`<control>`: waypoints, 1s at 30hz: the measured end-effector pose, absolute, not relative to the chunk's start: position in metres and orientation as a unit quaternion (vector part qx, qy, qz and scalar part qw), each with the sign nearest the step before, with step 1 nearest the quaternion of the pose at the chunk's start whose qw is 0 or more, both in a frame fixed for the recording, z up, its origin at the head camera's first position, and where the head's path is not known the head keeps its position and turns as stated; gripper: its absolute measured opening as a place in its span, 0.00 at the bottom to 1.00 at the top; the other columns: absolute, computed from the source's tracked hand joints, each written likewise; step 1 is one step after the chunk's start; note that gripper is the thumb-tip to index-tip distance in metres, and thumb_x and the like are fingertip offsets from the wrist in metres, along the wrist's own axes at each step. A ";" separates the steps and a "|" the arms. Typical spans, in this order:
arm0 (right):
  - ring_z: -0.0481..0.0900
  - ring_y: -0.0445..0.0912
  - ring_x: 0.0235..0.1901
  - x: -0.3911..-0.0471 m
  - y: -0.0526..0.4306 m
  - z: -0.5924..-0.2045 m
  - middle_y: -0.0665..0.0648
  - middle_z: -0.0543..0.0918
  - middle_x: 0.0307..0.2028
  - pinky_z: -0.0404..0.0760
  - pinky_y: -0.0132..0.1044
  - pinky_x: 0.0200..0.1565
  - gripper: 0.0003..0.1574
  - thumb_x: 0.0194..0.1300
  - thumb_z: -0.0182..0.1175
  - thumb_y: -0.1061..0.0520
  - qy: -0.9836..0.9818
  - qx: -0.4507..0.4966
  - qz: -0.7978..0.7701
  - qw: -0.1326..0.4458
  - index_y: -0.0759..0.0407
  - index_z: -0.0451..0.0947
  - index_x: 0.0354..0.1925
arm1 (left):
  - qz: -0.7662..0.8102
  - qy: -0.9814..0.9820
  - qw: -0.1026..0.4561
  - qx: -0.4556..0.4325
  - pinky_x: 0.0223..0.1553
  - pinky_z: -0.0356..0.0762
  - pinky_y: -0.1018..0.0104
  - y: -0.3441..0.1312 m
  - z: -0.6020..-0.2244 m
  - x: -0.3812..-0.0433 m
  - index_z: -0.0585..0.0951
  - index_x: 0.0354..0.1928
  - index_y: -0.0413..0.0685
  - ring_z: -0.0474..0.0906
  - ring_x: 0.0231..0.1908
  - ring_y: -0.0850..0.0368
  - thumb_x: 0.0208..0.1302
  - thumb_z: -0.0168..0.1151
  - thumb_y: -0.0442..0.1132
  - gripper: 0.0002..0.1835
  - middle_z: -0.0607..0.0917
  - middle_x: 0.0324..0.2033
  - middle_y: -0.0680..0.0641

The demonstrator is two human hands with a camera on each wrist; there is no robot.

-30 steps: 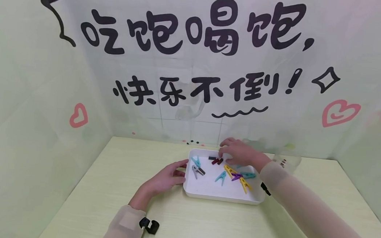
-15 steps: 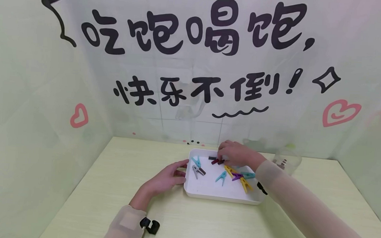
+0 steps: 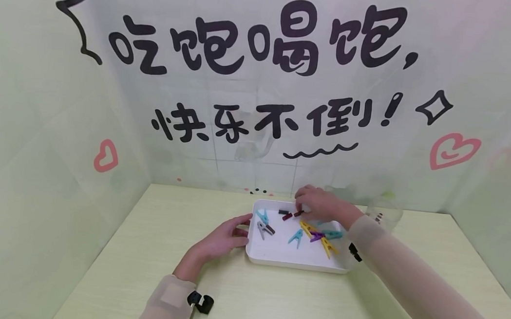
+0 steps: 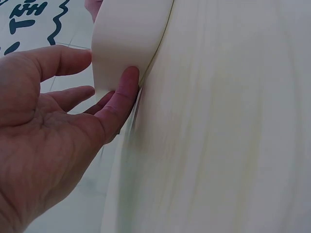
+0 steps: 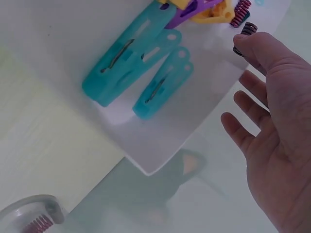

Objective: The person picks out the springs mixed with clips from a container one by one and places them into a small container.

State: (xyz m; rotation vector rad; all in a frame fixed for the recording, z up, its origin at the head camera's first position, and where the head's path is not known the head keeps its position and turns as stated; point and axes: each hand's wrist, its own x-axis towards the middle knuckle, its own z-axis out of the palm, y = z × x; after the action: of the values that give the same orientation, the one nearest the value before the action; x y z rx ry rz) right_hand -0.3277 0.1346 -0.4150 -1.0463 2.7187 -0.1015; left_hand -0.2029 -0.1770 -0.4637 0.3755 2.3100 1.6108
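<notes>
A white tray (image 3: 297,266) holds plastic clothespins and small coil springs. In the right wrist view, my right hand (image 5: 286,102) pinches a dark coil spring (image 5: 249,28) between thumb and forefinger over the tray's far side, its other fingers spread. A black spring (image 3: 283,212) and a dark red spring (image 3: 287,216) lie just left of that hand. My left hand (image 3: 221,236) rests its fingertips against the tray's left end, fingers extended, as the left wrist view shows from close by (image 4: 58,121). Teal clothespins (image 5: 127,53) lie under the right forearm's side.
Yellow clothespins (image 3: 330,247), a purple clothespin (image 3: 317,237) and a teal clothespin (image 3: 296,237) lie right of the tray's middle. A grey clothespin (image 3: 262,229) sits at its left. A clear bowl (image 3: 388,215) with springs stands beyond the right forearm, near the patterned backdrop (image 3: 237,173).
My right hand dipped leftward to the springs, then rose back right, with a dark spring now pinched and apart from the red one. My left hand has stayed at the tray.
</notes>
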 end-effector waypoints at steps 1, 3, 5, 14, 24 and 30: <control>0.72 0.54 0.66 -0.327 0.137 -0.414 0.55 0.79 0.65 0.76 0.53 0.67 0.06 0.70 0.72 0.53 0.928 -0.355 -0.040 0.110 0.42 0.87 0.43 | 0.560 0.805 0.149 0.131 0.65 0.77 0.49 -0.177 -0.463 -0.203 0.61 0.82 0.39 0.76 0.64 0.42 0.74 0.61 0.29 0.37 0.72 0.72 0.38; 0.72 0.55 0.67 -0.326 0.142 -0.411 0.56 0.79 0.65 0.76 0.54 0.67 0.05 0.70 0.72 0.54 0.928 -0.356 -0.048 0.098 0.41 0.87 0.43 | 0.559 0.805 0.149 0.130 0.65 0.77 0.48 -0.176 -0.463 -0.203 0.61 0.82 0.38 0.76 0.63 0.42 0.73 0.61 0.29 0.37 0.72 0.72 0.38; 0.73 0.56 0.66 -0.324 0.148 -0.409 0.57 0.80 0.64 0.77 0.54 0.67 0.05 0.70 0.71 0.54 0.927 -0.362 -0.058 0.082 0.42 0.87 0.42 | 0.559 0.806 0.149 0.130 0.65 0.77 0.48 -0.176 -0.463 -0.203 0.61 0.82 0.38 0.76 0.63 0.42 0.73 0.61 0.29 0.37 0.72 0.71 0.38; 0.77 0.54 0.55 -0.310 0.172 -0.398 0.52 0.82 0.51 0.80 0.49 0.59 0.04 0.71 0.69 0.57 0.919 -0.367 -0.134 0.047 0.51 0.87 0.44 | 0.555 0.807 0.146 0.134 0.65 0.76 0.47 -0.177 -0.464 -0.204 0.61 0.82 0.38 0.76 0.64 0.41 0.74 0.60 0.28 0.37 0.72 0.71 0.37; 0.78 0.53 0.52 -0.297 0.198 -0.393 0.50 0.83 0.48 0.80 0.53 0.59 0.06 0.69 0.70 0.59 0.918 -0.340 -0.205 0.001 0.50 0.86 0.44 | 0.555 0.808 0.149 0.132 0.64 0.78 0.51 -0.176 -0.465 -0.203 0.61 0.82 0.38 0.76 0.63 0.42 0.74 0.60 0.29 0.37 0.72 0.71 0.38; 0.77 0.55 0.54 -0.291 0.213 -0.388 0.50 0.83 0.48 0.79 0.54 0.60 0.06 0.68 0.71 0.61 0.915 -0.329 -0.232 -0.025 0.52 0.86 0.43 | 0.556 0.807 0.148 0.130 0.64 0.78 0.49 -0.176 -0.465 -0.204 0.61 0.82 0.39 0.76 0.62 0.43 0.74 0.60 0.30 0.37 0.72 0.71 0.39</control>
State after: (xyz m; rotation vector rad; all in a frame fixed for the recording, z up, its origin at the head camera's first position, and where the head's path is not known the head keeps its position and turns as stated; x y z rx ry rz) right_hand -0.2905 0.2134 -0.3884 -1.0506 2.9203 -0.7418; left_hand -0.2037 -0.1758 -0.4651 0.3734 2.3221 1.5990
